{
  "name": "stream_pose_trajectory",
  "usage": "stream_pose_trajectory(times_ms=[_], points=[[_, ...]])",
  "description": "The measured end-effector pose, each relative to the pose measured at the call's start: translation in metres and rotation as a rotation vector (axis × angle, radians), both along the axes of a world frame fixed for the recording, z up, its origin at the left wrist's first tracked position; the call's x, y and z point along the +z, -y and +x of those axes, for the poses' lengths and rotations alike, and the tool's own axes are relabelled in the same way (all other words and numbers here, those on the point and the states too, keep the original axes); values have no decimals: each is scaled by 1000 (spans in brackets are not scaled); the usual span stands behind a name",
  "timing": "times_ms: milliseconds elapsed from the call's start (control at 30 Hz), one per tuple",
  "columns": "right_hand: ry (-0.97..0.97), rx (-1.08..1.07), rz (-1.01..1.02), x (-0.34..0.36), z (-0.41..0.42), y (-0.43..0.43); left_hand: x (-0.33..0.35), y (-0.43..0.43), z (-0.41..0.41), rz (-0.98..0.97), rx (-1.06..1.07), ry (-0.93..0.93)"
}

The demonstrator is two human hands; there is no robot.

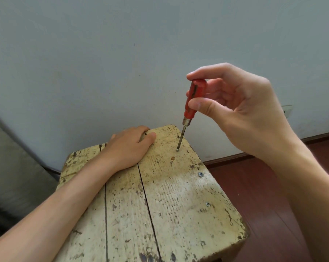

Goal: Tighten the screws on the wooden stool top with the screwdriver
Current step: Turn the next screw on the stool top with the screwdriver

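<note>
- Pinching the screwdriver [193,103] by its red handle with the right hand [245,114]: thumb across the front, curled fingertips [192,74] over the cap and behind.
- Straight below those fingers, tip seated in a screw [177,149] near the far edge of the stool top [159,214]; shaft nearly upright.
- Steadying with the left hand [127,148], just left of the tip: thumb on top, fingers hooked over the far rim, tips hidden.
- Seemingly mid-task, driving this far screw.
- Probably next: a second screw [200,174] and a third screw [208,204], nearer than the fingers. Calls for lifting, reseating squarely, pressing while twisting.
</note>
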State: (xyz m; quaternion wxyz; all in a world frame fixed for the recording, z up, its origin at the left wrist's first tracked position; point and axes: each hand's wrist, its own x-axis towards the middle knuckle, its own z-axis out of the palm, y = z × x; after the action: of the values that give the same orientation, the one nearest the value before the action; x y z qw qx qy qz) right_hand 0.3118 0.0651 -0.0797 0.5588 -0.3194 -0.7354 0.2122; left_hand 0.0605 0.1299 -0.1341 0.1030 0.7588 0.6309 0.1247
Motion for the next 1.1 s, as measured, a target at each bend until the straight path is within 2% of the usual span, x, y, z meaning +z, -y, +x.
stream_pose_trajectory(times_ms=[133, 400, 467, 567, 667, 800, 1100], points=[[14, -125, 22, -2, -1, 1, 0, 0, 0, 5, -6, -9], [4, -162, 10, -1, -9, 2, 1, 0, 0, 7, -8, -5], [48, -134, 21, -1, -6, 1, 1, 1, 0, 10, -7, -4], [108, 19, 5, -2, 1, 1, 1, 1, 1, 8, -3, -5], [78, 131, -40, -1, 4, 1, 0, 1, 1, 8, -7, -1], [30, 147, -31, -1, 2, 0, 1, 1, 0, 2, -9, -1], [-87, -28, 16, -4, -12, -2, 1, 1, 0, 5, -6, 3]])
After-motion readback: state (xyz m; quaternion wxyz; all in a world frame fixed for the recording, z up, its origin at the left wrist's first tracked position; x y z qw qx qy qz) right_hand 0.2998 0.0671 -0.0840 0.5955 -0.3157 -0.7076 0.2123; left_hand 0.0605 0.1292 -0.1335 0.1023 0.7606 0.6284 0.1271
